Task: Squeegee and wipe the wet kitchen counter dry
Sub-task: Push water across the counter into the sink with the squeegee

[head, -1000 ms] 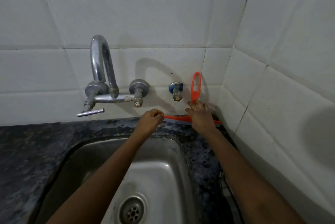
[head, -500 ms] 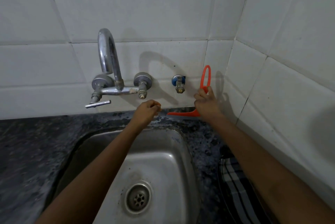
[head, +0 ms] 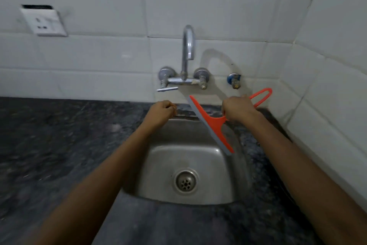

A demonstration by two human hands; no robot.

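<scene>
My right hand (head: 237, 110) grips the handle of an orange squeegee (head: 213, 125), whose grey-edged blade hangs tilted in the air over the back right part of the steel sink (head: 158, 175). The handle's loop sticks out toward the right wall. My left hand (head: 161, 111) is a closed fist at the sink's back rim, below the tap; something small and orange seems pinched in it, too small to name. The dark speckled counter (head: 59, 155) runs around the sink.
A chrome wall tap (head: 186, 66) with two knobs stands above the sink, and a small blue valve (head: 234, 81) is to its right. A white socket plate (head: 44, 21) sits on the tiled wall at the left. The right wall meets the counter close by.
My right hand has lifted the squeegee off the back corner of the counter and swung its blade out over the sink. The view has shifted left and back; the checked cloth is out of sight.
</scene>
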